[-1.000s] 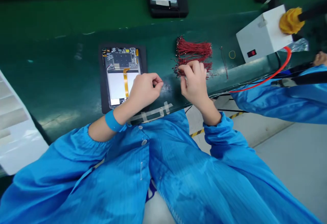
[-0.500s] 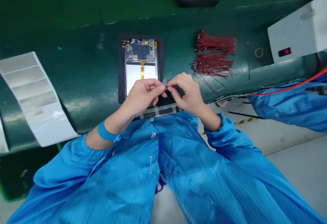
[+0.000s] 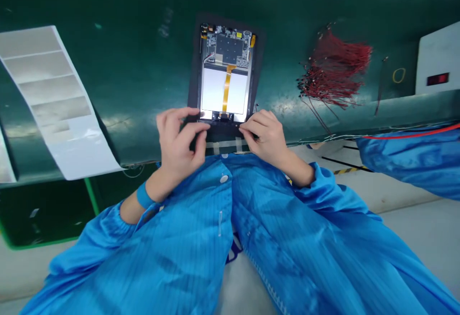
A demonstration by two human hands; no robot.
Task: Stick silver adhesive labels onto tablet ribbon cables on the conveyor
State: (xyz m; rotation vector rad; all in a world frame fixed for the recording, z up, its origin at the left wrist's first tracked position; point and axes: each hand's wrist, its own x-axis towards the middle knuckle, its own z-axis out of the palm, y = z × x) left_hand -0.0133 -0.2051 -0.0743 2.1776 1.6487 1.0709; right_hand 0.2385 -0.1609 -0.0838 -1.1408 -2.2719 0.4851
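Observation:
An opened tablet (image 3: 208, 85) lies on a dark mat (image 3: 193, 82), with its circuit board (image 3: 230, 49) at the far end and an orange ribbon cable (image 3: 226, 92) running down its white panel. My left hand (image 3: 181, 137) is at its near left corner, thumb and fingers apart, holding nothing that I can see. By the near right corner, my right hand (image 3: 264, 133) is closed in a pinch. A tiny dark tip shows just above its fingers, but what they grip is too small to name.
Piles of thin red wires (image 3: 334, 73) lie to the right, near a yellow rubber band (image 3: 398, 75) and a white box (image 3: 436, 61) with a red switch. A sheet of labels (image 3: 53, 99) lies at left. Below it stands a green bin (image 3: 46, 214). Another person's blue sleeve (image 3: 413, 157) shows at right.
My hands, fingertips together before, have come apart; the left has moved left and opened, while the right stays pinched. The view has shifted, and the tablet's near end is now uncovered.

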